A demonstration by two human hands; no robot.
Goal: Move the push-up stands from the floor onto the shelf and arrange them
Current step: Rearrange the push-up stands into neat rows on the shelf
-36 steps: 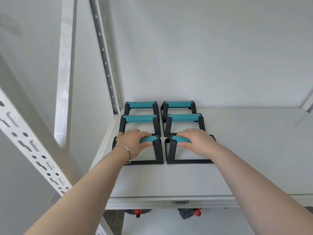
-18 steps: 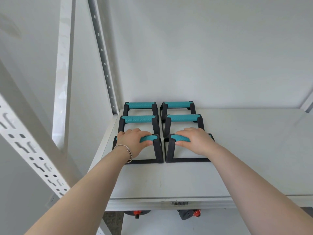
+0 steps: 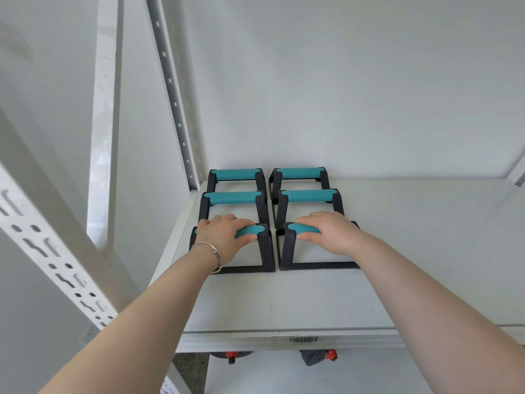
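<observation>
Several black push-up stands with teal grips stand in two columns at the left end of the white shelf [image 3: 412, 251]. My left hand [image 3: 224, 237] is closed over the grip of the front left stand [image 3: 267, 251]. My right hand [image 3: 329, 231] is closed over the grip of the front right stand [image 3: 287, 251]. Both front stands rest flat on the shelf, side by side and almost touching. Behind them are the middle left stand [image 3: 233, 198], the middle right stand [image 3: 309, 196], the back left stand [image 3: 235, 174] and the back right stand [image 3: 298, 172].
A slotted white upright [image 3: 54, 251] rises at the near left and a grey perforated post [image 3: 173, 92] at the back left corner. The white wall closes the back. Dark items with orange parts [image 3: 321, 356] show below the shelf's front edge [image 3: 284, 341].
Both front stands have slid slightly away from me, toward the middle row, with my hands still on their grips.
</observation>
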